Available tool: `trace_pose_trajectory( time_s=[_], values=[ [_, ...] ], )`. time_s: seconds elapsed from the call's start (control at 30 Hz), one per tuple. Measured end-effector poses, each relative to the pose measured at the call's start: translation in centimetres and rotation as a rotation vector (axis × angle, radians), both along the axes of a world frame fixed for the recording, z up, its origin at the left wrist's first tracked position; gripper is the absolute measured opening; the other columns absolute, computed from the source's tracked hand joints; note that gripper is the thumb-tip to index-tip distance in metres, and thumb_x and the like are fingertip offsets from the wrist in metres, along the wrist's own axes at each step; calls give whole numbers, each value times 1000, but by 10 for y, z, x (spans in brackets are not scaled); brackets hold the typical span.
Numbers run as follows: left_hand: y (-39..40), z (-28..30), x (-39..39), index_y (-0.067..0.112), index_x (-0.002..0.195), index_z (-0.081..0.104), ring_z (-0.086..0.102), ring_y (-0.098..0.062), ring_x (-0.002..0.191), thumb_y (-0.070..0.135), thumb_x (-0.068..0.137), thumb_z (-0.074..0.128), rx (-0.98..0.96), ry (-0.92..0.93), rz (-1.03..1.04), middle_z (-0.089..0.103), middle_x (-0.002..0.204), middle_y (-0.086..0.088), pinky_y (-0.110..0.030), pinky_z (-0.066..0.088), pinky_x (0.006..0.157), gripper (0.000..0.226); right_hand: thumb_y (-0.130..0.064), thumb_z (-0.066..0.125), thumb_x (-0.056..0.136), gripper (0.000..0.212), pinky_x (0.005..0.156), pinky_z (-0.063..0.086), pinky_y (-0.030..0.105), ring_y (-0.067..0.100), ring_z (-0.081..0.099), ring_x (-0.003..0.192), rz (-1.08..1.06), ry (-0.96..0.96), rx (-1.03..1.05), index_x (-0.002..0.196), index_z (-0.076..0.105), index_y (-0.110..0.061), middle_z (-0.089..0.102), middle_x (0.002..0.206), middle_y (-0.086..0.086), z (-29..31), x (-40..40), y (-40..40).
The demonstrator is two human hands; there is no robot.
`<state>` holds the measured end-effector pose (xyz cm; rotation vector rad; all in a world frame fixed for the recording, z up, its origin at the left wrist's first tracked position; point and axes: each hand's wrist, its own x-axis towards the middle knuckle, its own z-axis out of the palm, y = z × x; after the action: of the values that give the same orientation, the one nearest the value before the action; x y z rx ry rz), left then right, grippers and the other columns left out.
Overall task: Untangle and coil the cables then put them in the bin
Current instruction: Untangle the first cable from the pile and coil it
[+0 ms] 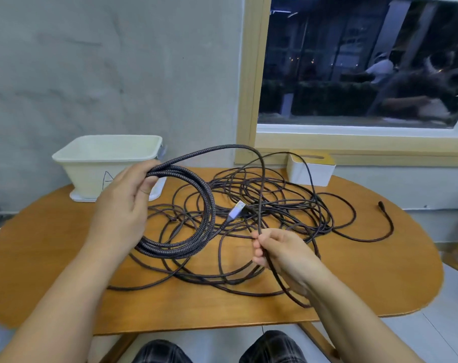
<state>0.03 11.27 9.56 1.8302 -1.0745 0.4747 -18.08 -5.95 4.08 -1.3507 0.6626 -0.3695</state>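
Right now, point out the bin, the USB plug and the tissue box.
bin (73, 155): head view, front rim.
USB plug (235, 211): head view, silver housing.
tissue box (310, 175): head view, white front wall.

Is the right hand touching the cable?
Touching. The head view shows the right hand pinching a strand of the cable between thumb and fingers.

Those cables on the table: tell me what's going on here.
A person is winding braided cable. The left hand grips a finished coil, and the right hand pinches the loose strand feeding it. A tangle of cable lies on the wooden table. Nothing shows inside the bin.
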Motion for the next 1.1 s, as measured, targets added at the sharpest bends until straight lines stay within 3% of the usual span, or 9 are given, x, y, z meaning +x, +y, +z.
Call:
trace_pose_trajectory(
  time_s=[0.2, 0.3, 0.43, 0.57, 0.73, 0.8, 0.87, 0.97, 1.1],
  values=[
    [-4, -14, 9, 19, 120, 58, 54, -13, 99, 17, 100, 39, 9, 91, 30, 63, 107, 5, -26, 37, 75, 28, 3, 51, 93, 7, 69, 58, 26, 17, 70, 74, -161, -92, -26, 94, 57, -2, 71, 78, 6, -2, -1, -3],
    [-6, -22, 11, 19, 120, 57, 54, -15, 101, 19, 100, 38, 53, 118, 43, 63, 108, 4, -30, 39, 79, 28, 5, 47, 93, 16, 69, 56, 31, 15, 65, 65, -188, -114, -86, 100, 55, -7, 71, 81, 5, 1, -1, -6],
    [-8, -30, 16, 21, 126, 54, 55, -21, 105, 23, 100, 38, 128, 121, 59, 62, 115, 0, -36, 43, 83, 31, -10, 53, 93, 29, 58, 48, 27, 10, 54, 58, -180, -233, -128, 117, 49, -26, 63, 75, -2, 16, 1, -14],
    [-13, -32, 16, 17, 125, 55, 56, -26, 102, 24, 99, 39, 166, 142, 50, 64, 111, -4, -35, 41, 78, 32, -21, 34, 102, 25, 62, 47, 25, 9, 54, 64, -204, -333, -232, 115, 55, -26, 62, 80, -1, 28, 3, -26],
    [-21, -35, 12, 20, 121, 56, 54, -11, 79, 23, 99, 39, 140, 217, 11, 64, 94, 6, -22, 36, 63, 28, -9, 41, 99, 24, 66, 52, 24, 10, 60, 66, -154, -240, -431, 106, 63, -14, 64, 72, -5, 30, -3, -30],
    [-23, -35, 12, 22, 120, 56, 55, -8, 77, 23, 100, 38, 81, 256, 11, 62, 89, 11, -16, 37, 64, 27, -5, 42, 98, 22, 66, 56, 26, 11, 63, 65, -95, -190, -466, 99, 63, -13, 65, 69, -4, 26, -5, -26],
    [-25, -33, 10, 24, 121, 54, 56, -9, 80, 24, 101, 37, 25, 288, 22, 64, 91, 6, -15, 39, 68, 27, -4, 43, 97, 21, 69, 58, 31, 14, 66, 67, -31, -150, -430, 95, 62, -13, 66, 72, -2, 19, -4, -19],
    [-30, -27, 4, 29, 117, 53, 53, 14, 83, 23, 101, 36, -76, 342, 13, 59, 96, 22, -1, 36, 67, 25, -8, 39, 99, 18, 73, 58, 34, 14, 66, 69, 52, -61, -382, 98, 56, -10, 67, 82, 1, 4, 7, -9],
    [-33, -21, -4, 31, 112, 51, 50, 20, 87, 19, 102, 35, -154, 318, 3, 56, 97, 27, 4, 32, 70, 22, -11, 29, 103, 19, 68, 54, 34, 17, 65, 66, 118, -74, -236, 96, 46, -9, 70, 86, 5, -10, 28, 9]
  ],
)
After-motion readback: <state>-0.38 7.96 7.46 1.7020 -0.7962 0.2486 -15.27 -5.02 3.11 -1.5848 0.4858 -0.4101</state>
